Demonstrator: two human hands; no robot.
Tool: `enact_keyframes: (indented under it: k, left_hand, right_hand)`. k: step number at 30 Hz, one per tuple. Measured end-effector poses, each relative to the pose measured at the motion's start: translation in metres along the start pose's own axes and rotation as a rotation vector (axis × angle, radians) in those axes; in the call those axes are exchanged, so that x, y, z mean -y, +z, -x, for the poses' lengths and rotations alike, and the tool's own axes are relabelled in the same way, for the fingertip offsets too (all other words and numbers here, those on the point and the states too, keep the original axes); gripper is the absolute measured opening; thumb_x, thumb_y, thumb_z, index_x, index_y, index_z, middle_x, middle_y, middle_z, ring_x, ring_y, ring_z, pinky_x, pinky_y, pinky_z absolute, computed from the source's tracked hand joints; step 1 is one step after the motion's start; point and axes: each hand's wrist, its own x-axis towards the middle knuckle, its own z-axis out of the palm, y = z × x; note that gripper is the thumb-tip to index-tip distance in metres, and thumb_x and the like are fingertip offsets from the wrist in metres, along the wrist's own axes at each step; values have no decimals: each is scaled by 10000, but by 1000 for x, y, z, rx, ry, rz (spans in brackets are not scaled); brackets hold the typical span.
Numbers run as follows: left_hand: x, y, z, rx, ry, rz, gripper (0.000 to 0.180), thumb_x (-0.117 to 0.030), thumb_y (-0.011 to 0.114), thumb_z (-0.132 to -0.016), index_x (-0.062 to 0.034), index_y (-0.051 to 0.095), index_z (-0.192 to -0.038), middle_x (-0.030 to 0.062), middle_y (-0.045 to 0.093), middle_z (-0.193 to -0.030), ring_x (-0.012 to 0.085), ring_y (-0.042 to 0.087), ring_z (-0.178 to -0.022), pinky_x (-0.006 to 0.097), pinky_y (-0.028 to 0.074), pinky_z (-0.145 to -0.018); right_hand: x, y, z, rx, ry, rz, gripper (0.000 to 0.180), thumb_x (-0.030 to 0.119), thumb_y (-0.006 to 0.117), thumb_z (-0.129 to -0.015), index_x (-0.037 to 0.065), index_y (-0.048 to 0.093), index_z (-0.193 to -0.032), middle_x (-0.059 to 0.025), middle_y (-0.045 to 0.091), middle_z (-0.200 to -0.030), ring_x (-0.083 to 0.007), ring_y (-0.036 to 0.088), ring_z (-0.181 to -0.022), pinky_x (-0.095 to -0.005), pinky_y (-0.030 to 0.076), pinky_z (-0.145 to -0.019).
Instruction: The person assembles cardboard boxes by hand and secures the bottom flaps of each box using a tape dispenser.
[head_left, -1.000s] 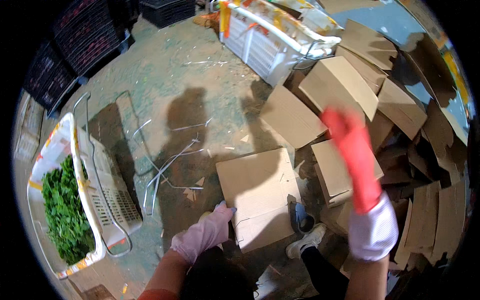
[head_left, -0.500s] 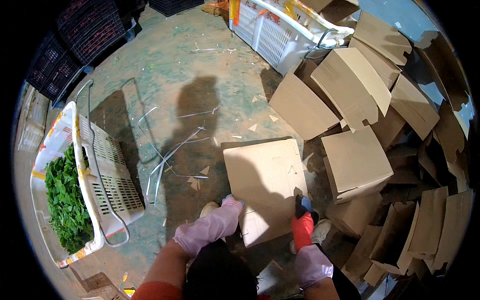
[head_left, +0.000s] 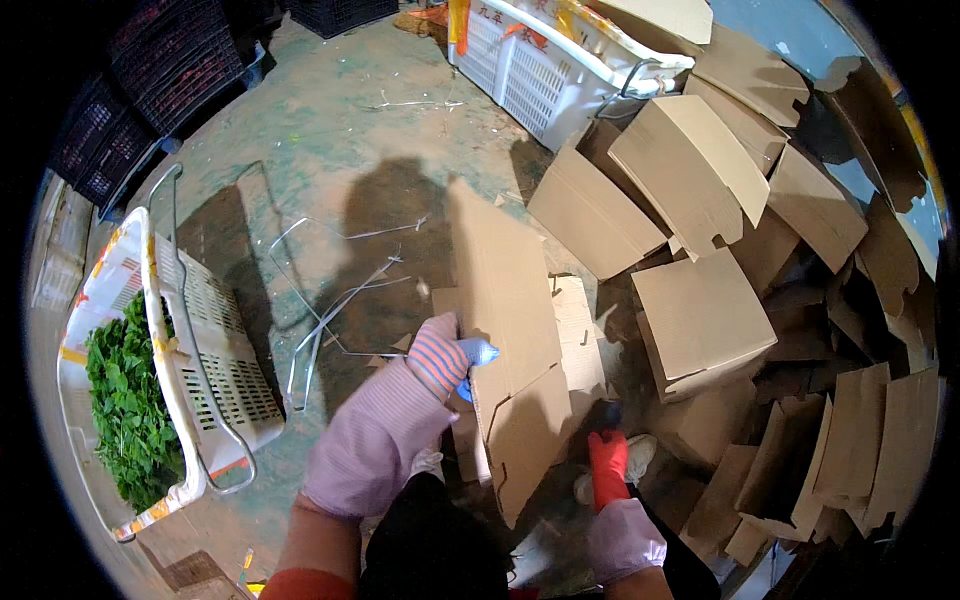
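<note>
My left hand (head_left: 455, 358), in a striped glove with blue fingertips, grips the left edge of a folded-flat cardboard box (head_left: 512, 300). That box is tilted up on edge above the floor. Beneath it lies more flat cardboard (head_left: 578, 335), partly hidden. My right hand (head_left: 608, 462), in a red glove, is low beside my shoe, apart from the lifted box. Its fingers look curled, with a dark shape just beyond them; what they hold, if anything, is too dark to make out. Lilac sleeve covers reach over both wrists.
Several opened cardboard boxes (head_left: 705, 310) are heaped on the right. At left stands a white plastic basket (head_left: 225, 350) with leafy greens (head_left: 130, 410). Loose pale strapping (head_left: 330, 318) lies on the floor. Another white crate (head_left: 540, 90) and stacked black crates (head_left: 175, 70) stand farther back.
The box has gone from lying flat to tilted up, raised by my left hand at its left edge. My right hand has come off its right side and moved slightly down.
</note>
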Motion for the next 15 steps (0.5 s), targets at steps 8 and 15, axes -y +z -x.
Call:
enact_keyframes:
  k: [8, 15]
  left_hand:
    - [22, 28, -21, 85, 162, -483, 393, -235, 768, -719, -44, 451, -851, 36, 489, -718, 118, 422, -657, 308, 422, -554]
    - [55, 71, -31, 126, 197, -219, 902, -80, 813, -607, -88, 271, -1327, 134, 374, -1218, 243, 451, -1043, 380, 473, -858]
  right_hand:
    - [259, -96, 75, 536, -428, -954, 422, 198, 543, -901, -1, 433, -1258, -104, 497, -1232, -185, 448, -1178, -298, 331, -999]
    - [291, -90, 28, 519, -336, -908, 535, 178, 675, -806, -18, 439, -1245, -89, 527, -1161, -165, 494, -1073, -284, 352, -953]
